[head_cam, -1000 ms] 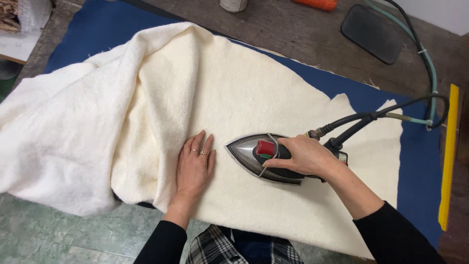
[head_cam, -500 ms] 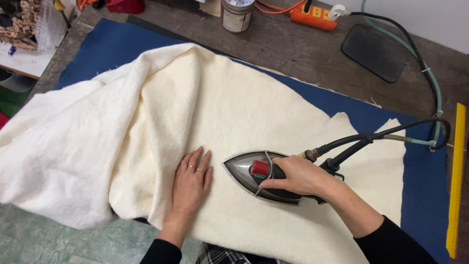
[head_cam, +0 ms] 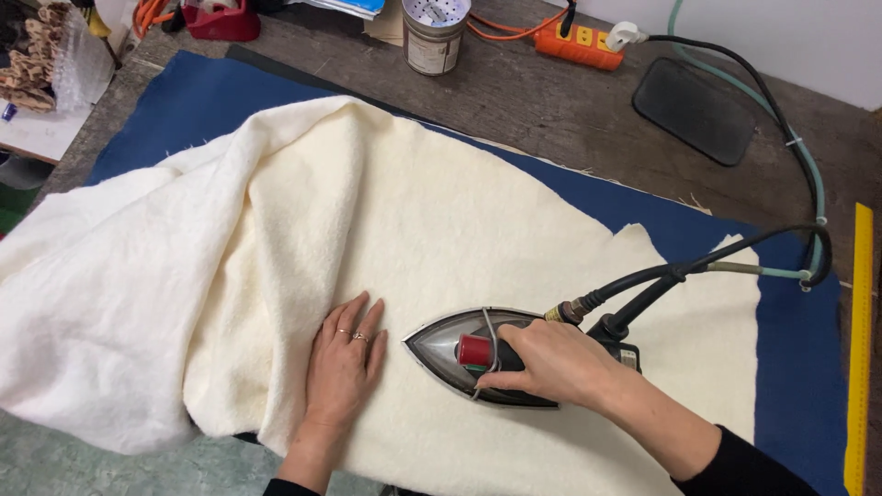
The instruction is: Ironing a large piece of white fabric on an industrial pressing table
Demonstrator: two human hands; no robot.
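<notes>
Cream fleecy cloth [head_cam: 441,239] lies spread over a blue pad [head_cam: 184,101] on the wooden surface [head_cam: 551,101], its left part bunched in thick folds that hang past the near edge. We judge it soft and limp, light for its bulk and with a slightly grippy nap; it will ruck up rather than slide, so we would hold it by pressing flat near the spot being worked, or lift it by an edge with both hands. Our left hand [head_cam: 344,363] does just that: fingers [head_cam: 354,312] stretched out and lying flat on the cloth, gripping nothing, just beside the nose of the steam iron [head_cam: 478,354]. Our right hand [head_cam: 551,363] is closed around the iron's handle, with the sole plate resting on the cloth. We take the iron for heavy, rigid and hot underneath, so the handle is the only safe hold. Its black cord and pale green hose [head_cam: 808,174] trail off to the right, stiff enough to tug at the iron. A metal tin [head_cam: 434,37], an orange power strip [head_cam: 579,41] and a black mat [head_cam: 694,110] sit well apart at the far side.
</notes>
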